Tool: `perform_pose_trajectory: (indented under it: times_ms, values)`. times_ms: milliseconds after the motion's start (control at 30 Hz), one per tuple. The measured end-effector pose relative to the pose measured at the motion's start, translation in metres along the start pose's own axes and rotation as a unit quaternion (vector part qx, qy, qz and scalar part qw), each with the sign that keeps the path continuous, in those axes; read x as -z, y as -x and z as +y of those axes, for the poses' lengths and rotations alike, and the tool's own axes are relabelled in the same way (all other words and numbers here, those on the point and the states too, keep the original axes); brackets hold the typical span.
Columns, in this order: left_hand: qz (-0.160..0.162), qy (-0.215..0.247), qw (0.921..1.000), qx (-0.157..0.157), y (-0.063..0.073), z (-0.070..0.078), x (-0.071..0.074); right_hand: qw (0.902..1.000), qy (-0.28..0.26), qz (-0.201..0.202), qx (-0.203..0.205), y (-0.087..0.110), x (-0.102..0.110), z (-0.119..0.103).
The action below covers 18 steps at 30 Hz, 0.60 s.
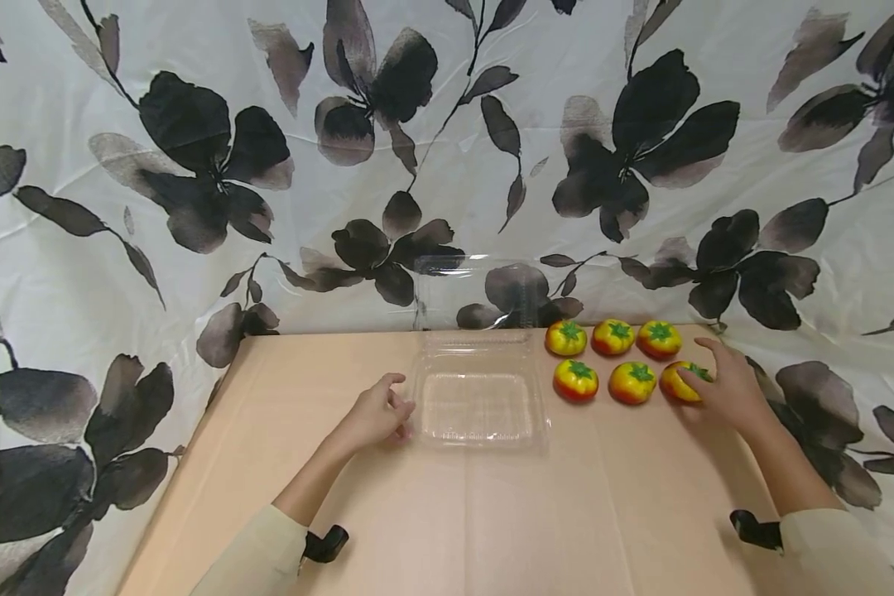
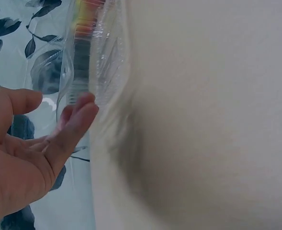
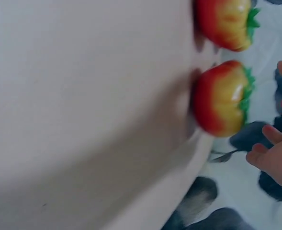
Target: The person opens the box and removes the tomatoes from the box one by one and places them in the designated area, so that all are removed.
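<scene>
A clear plastic clamshell container [image 1: 479,406] lies on the table with its lid raised at the back. My left hand [image 1: 376,412] is at its left side, fingers loosely bent and holding nothing; whether they touch the wall I cannot tell. To the container's right, several red-and-yellow toy fruits, tomato-like with green leafy tops, form two rows. My right hand [image 1: 733,387] hovers at the right-end front-row fruit [image 1: 676,383], thumb and fingers spread around it. In the right wrist view, a gap shows between the fingertips and this fruit [image 3: 221,98].
The tan tabletop [image 1: 417,513] ends at the back against a white cloth [image 1: 492,50] with dark printed flowers. The upright lid [image 1: 477,290] stands close to that cloth. The back-row fruits [image 1: 613,337] sit near the table's rear edge.
</scene>
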State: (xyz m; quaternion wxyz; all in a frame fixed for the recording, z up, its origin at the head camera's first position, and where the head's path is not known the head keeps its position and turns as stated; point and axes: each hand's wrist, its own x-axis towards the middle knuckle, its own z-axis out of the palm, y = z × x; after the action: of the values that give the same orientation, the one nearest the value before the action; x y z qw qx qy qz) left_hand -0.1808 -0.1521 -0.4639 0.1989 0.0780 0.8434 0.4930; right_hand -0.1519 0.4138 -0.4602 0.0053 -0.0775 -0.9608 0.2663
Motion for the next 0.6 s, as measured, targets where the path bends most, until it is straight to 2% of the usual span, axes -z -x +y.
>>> perform_pose_trajectory:
  times_ms: [100,200,367,433,500,600]
  values:
    - [0.022,-0.015,0.9996,-0.002,0.002,0.002,0.007,0.999,0.011,0.023,0.036,0.0,0.004,-0.012]
    - [0.057,-0.062,0.9962,-0.023,0.005,0.005,0.019,0.9968,0.019,0.036,0.069,-0.001,0.007,-0.031]
    - [0.111,-0.142,0.9809,-0.074,0.01,0.014,0.034,0.9927,0.038,0.042,0.106,0.002,0.014,-0.068]
    - [0.13,-0.172,0.9721,-0.093,0.011,0.019,0.038,0.9901,0.049,0.048,0.122,0.003,0.016,-0.083]
    - [0.152,-0.209,0.9597,-0.11,0.013,0.024,0.04,0.9863,0.066,0.058,0.14,0.004,0.016,-0.099]
    - [0.177,-0.277,0.9344,-0.137,0.016,0.03,0.04,0.9792,0.099,0.075,0.161,0.006,0.013,-0.119]
